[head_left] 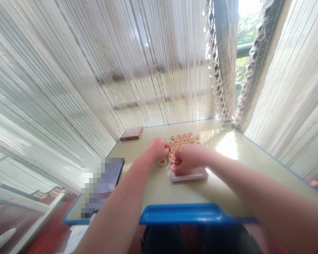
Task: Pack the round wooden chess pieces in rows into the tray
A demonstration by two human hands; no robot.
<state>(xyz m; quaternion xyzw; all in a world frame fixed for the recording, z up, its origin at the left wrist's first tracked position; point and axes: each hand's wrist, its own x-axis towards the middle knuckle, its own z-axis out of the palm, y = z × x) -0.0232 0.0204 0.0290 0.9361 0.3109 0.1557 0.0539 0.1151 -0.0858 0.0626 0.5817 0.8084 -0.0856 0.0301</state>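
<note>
Round wooden Chinese chess pieces with red and dark characters lie in a loose pile on the table. A shallow, light-coloured box sits in front of the pile, with a column of 3 red-marked pieces along its left side. My left hand is closed at the box's far left corner, fingertips by the top of the column; what it pinches is hidden. My right hand reaches over the box, its curled fingers and thumb on the lowest piece in the column. One loose piece lies left of the box, below my left hand.
A brown box or book lies at the table's far left corner. A dark flat item, partly pixelated, is at the left edge. A blue tray-like ledge runs along the front. String curtains hang behind the table.
</note>
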